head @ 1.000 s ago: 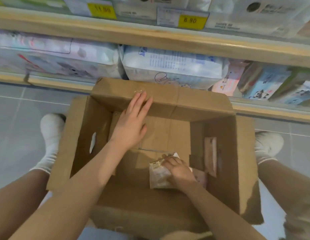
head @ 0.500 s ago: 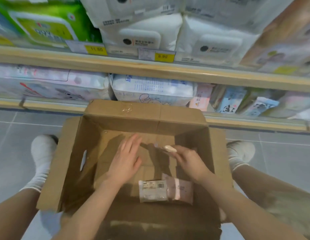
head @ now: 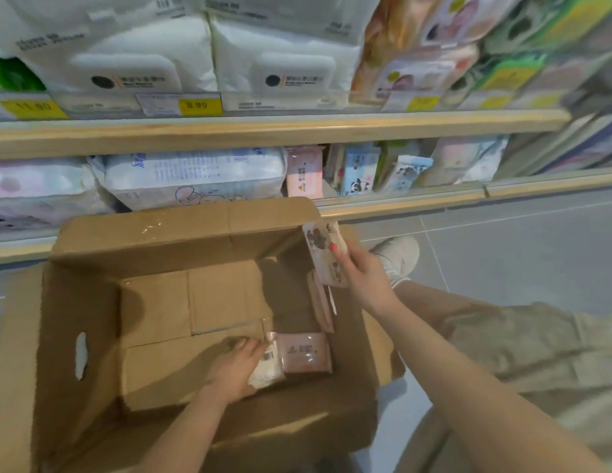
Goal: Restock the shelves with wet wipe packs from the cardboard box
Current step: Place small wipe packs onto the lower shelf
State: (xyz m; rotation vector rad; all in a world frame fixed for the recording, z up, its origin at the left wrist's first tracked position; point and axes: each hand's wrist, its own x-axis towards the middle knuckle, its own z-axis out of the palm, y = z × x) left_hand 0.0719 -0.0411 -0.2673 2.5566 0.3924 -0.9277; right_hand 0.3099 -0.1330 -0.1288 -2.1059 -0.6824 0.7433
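An open box sits on the grey floor in front of the shelves, its flaps folded outward and an oval handle hole in its left wall. On the lower shelf, behind the box's left side, lie large white soft packs. Above them, on the upper shelf, stand white tissue bundles with yellow price tags on the rail below.

Inside the box, on its brown bottom, the left hand reaches down with its fingers curled around the left end of a pale pack; how firmly it grips cannot be told. Touching that pack on its right lies a pink pack, flat on the bottom. Another pink pack stands on edge against the box's right wall, just beyond it.

Over the box's far right corner, the right hand holds a cream pack with a dark printed figure, fingers closed around its lower end, a red-painted thumbnail pressed on its face. The pack is lifted clear of the box, below the lower shelf edge.

On that shelf, right of the white packs, stands a pink pack upright, then blue packs with panda pictures. A white shoe rests on the floor right of the box, and a beige trouser leg fills the right side.
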